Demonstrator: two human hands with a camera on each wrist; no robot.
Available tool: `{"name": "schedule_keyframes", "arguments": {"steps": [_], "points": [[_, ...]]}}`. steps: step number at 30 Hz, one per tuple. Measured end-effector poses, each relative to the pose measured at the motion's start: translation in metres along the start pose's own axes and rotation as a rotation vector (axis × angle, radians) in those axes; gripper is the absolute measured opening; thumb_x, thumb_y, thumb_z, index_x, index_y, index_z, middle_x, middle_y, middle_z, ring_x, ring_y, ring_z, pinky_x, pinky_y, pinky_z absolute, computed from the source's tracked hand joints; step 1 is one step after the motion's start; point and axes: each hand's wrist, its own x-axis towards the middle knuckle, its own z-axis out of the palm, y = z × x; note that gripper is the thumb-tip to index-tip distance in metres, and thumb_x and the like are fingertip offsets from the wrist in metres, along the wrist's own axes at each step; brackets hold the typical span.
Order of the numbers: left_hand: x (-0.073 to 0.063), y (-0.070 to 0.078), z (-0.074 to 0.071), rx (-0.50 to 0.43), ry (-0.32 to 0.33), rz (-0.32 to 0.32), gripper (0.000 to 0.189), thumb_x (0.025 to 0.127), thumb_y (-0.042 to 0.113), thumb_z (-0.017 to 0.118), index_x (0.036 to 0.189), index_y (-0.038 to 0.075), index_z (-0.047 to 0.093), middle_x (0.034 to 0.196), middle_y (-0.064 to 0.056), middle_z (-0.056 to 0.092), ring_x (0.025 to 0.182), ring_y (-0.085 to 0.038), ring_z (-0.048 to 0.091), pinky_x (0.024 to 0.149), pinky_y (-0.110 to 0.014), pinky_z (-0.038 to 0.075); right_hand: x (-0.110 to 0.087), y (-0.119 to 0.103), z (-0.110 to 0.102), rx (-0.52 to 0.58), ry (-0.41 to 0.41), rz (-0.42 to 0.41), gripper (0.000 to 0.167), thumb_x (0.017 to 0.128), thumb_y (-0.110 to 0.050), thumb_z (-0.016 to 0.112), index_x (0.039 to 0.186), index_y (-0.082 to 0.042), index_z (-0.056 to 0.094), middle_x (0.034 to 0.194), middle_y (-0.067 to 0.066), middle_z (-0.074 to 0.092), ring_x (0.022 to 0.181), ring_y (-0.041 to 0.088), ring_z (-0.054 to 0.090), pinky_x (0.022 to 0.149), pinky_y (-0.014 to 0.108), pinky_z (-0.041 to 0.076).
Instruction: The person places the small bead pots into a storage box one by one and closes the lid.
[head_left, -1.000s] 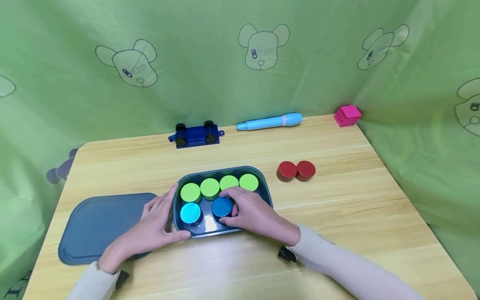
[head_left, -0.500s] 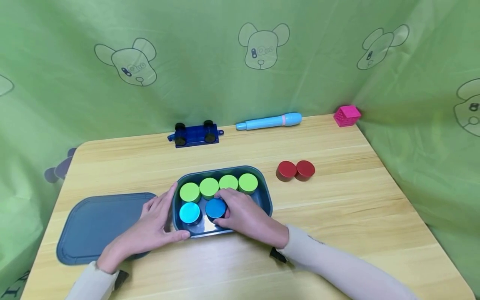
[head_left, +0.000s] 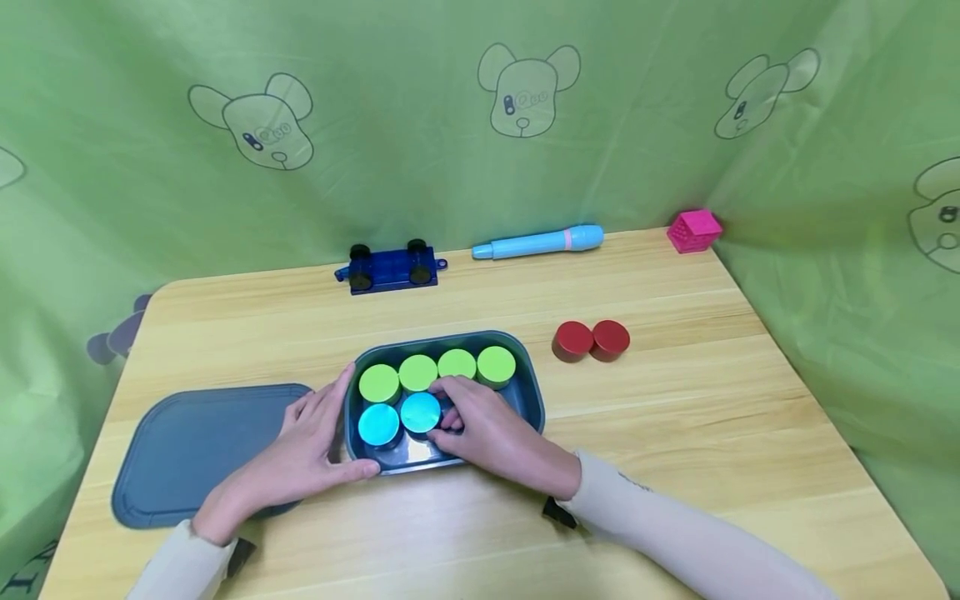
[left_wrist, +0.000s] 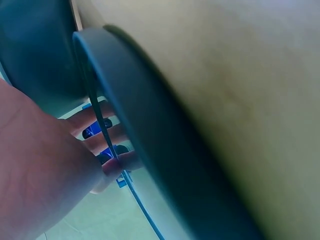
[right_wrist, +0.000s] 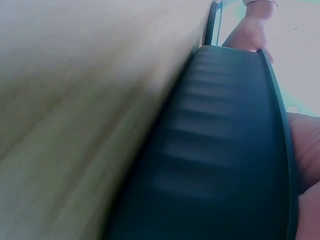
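A dark blue-grey rectangular box (head_left: 532, 392) lies on the table. Inside it, several green-topped short cylinders (head_left: 379, 383) line the far side. Two blue short cylinders sit in front of them: a left one (head_left: 378, 425) and a right one (head_left: 420, 412). My right hand (head_left: 491, 425) has thumb and index fingertips about the right blue cylinder's right side; whether it grips firmly is hard to see. My left hand (head_left: 303, 454) touches the box's left end, thumb along the near corner, fingers fairly straight against the side. The left wrist view shows those fingers (left_wrist: 90, 120) behind the box rim.
A matching flat lid (head_left: 195, 454) lies left of the box, partly under the left forearm. Two red cylinders (head_left: 592, 341) stand to the right. Along the back edge are a blue toy wagon chassis (head_left: 393, 268), a light-blue pen-like stick (head_left: 536, 243) and a pink cube (head_left: 694, 231).
My right hand shifted left with the right blue cylinder, which now stands close beside the other blue one. Most recently the cylinder sits slightly farther left between the fingertips. My left hand stayed put.
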Motion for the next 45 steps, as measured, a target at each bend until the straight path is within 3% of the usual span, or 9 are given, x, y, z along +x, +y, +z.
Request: {"name": "schedule_keyframes", "arguments": {"steps": [16,33,37,45], "points": [[0.0,0.0,0.0,-0.003,-0.009,-0.02,0.131,0.091,0.066,0.081,0.177,0.021,-0.007,0.177,-0.023,0.021,0.159,-0.052,0.021,0.119,-0.077,0.012,-0.008,0.004,-0.011,0.087,0.105,-0.028,0.044,0.094,-0.014,0.089,0.133,-0.005,0.069,0.114,0.003,0.071,0.091,0.011,0.071,0.083,0.027,0.061],[0.0,-0.001,0.001,0.007,-0.003,-0.017,0.131,0.091,0.066,0.08,0.177,0.02,-0.007,0.177,-0.023,0.022,0.158,-0.053,0.021,0.119,-0.078,0.012,-0.024,0.03,-0.03,0.195,0.226,-0.161,0.035,0.095,-0.01,0.087,0.126,-0.007,0.07,0.108,0.006,0.071,0.088,0.01,0.067,0.077,0.03,0.06],[0.0,-0.002,0.002,0.005,-0.006,-0.026,0.131,0.091,0.067,0.08,0.177,0.022,-0.008,0.177,-0.022,0.021,0.159,-0.052,0.02,0.12,-0.077,0.011,-0.03,0.038,-0.038,0.223,0.254,-0.154,0.032,0.096,-0.008,0.085,0.125,-0.007,0.071,0.104,0.007,0.071,0.085,0.013,0.067,0.074,0.035,0.06],[0.0,-0.002,0.002,0.005,-0.007,-0.034,0.131,0.091,0.067,0.081,0.177,0.023,-0.008,0.178,-0.021,0.02,0.16,-0.051,0.019,0.121,-0.075,0.01,-0.041,0.058,-0.052,0.273,0.373,-0.151,0.027,0.096,-0.001,0.083,0.119,-0.005,0.071,0.094,-0.002,0.066,0.069,0.017,0.059,0.06,0.028,0.049]]}}
